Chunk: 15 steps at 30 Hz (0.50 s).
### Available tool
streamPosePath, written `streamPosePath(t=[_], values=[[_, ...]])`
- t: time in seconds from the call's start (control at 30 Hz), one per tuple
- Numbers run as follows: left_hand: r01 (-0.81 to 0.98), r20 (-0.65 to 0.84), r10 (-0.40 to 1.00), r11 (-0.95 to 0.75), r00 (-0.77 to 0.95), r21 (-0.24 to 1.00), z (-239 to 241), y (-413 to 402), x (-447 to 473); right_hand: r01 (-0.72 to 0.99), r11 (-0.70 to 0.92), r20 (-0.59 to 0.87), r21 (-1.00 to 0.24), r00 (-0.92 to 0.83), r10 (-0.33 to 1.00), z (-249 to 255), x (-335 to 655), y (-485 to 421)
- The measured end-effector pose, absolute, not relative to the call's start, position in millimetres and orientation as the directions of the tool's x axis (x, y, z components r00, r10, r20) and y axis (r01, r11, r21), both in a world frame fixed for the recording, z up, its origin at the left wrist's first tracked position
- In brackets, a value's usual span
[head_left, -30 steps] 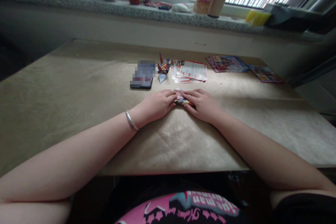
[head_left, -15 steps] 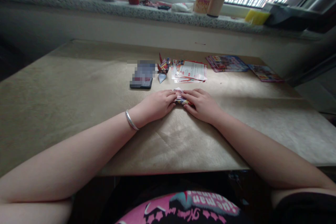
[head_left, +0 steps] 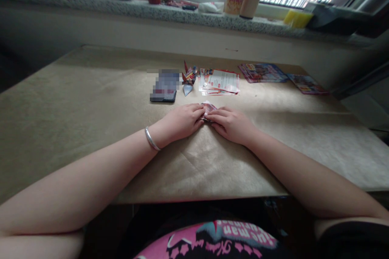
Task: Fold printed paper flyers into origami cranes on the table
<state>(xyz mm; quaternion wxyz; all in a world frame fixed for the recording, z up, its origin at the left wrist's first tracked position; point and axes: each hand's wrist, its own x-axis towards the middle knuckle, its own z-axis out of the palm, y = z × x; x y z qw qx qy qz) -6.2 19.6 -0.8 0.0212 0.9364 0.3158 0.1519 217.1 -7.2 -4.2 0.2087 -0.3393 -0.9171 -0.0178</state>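
A small folded piece of printed paper [head_left: 208, 107] lies on the brown paper-covered table [head_left: 91, 101], mostly hidden by my fingers. My left hand [head_left: 181, 121], with a silver bangle on its wrist, presses on the paper's left side with curled fingers. My right hand [head_left: 231, 123] covers the paper's right side, fingertips pinched on it. Both hands rest on the table and touch each other at the fingertips.
Behind my hands lie a dark phone [head_left: 164, 87], a folded paper crane [head_left: 189, 77], a stack of printed leaflets [head_left: 220, 82] and two more leaflets [head_left: 263, 72] at the far right. The stone windowsill [head_left: 182, 12] carries cups and boxes.
My right hand has slid a little to the left over the folded paper, hiding more of it. My left hand has stayed in place.
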Motion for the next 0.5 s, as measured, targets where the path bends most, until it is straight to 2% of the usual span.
streamPosePath(t=[0.3,0.5], values=[[0.585,0.248,0.605,-0.796,0.757,0.158,2.4,22.2,-5.0,0.603,0.791,0.392,-0.101,-0.707,0.589,-2.2,217.2,-7.4],[0.566,0.295,0.589,-0.807,0.752,0.169,-2.4,23.5,-5.6,0.615,0.781,0.368,-0.106,-0.706,0.605,-1.0,215.8,-8.0]])
